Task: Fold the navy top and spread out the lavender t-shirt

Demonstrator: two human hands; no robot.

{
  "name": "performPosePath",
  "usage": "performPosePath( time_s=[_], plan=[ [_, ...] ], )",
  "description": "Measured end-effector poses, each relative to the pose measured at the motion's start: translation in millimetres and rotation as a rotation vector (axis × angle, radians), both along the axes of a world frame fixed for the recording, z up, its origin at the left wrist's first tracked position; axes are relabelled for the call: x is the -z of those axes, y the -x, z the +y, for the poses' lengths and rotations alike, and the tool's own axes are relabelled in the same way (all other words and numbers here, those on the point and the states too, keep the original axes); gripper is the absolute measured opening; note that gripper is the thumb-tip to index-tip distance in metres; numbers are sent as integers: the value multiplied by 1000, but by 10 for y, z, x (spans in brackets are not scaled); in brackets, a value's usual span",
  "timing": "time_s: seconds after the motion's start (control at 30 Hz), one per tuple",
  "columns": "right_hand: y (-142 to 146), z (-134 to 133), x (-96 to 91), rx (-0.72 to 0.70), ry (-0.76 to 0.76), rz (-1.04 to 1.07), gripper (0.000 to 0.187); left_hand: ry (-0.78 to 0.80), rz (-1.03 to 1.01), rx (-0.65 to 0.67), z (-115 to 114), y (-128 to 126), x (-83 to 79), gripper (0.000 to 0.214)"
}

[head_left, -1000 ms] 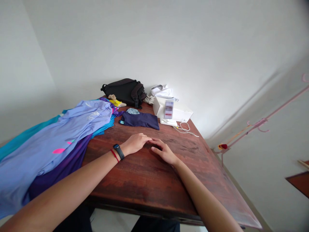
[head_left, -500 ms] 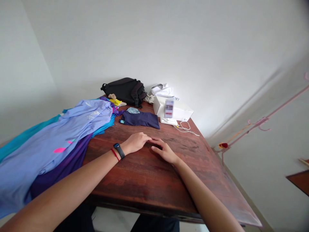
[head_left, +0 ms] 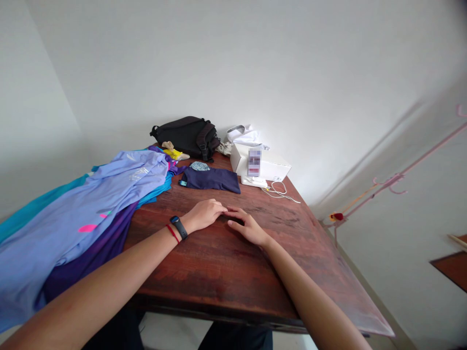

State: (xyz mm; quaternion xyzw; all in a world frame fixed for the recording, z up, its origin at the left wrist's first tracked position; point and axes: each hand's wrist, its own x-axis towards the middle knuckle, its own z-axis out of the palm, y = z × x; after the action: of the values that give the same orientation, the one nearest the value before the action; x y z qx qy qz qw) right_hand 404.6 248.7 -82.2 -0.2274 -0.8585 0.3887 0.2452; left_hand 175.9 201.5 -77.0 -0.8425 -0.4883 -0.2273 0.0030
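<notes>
My left hand (head_left: 205,214) lies on the wooden table (head_left: 204,272), its back towards me and its fingers stretched out to the right. On that wrist are a dark watch band and a red string. Opposite it, my right hand (head_left: 248,227) rests with fingers extended and the thumb apart. The fingertips of both hands meet or overlap, and neither hand holds anything I can see. Beyond them lies a folded dark navy cloth (head_left: 215,180), with a patterned light-blue piece (head_left: 200,166) at its back edge.
Light-purple clothing (head_left: 109,194) drapes over the table's left side, on teal and purple garments. A black bag (head_left: 182,136), a white box (head_left: 275,166) and a white cable (head_left: 279,190) are at the back. A pink rack (head_left: 397,177) stands to the right.
The view has shifted very slightly, so the things appear a little further left. Both hands keep the same pose.
</notes>
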Motion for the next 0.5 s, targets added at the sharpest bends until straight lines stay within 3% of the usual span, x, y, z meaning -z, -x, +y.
performPosePath(
  time_s=[0.5],
  plan=[
    [0,-21,-28,-3,-16,-15,45,1,-5,14,5,3,3,34]
  ],
)
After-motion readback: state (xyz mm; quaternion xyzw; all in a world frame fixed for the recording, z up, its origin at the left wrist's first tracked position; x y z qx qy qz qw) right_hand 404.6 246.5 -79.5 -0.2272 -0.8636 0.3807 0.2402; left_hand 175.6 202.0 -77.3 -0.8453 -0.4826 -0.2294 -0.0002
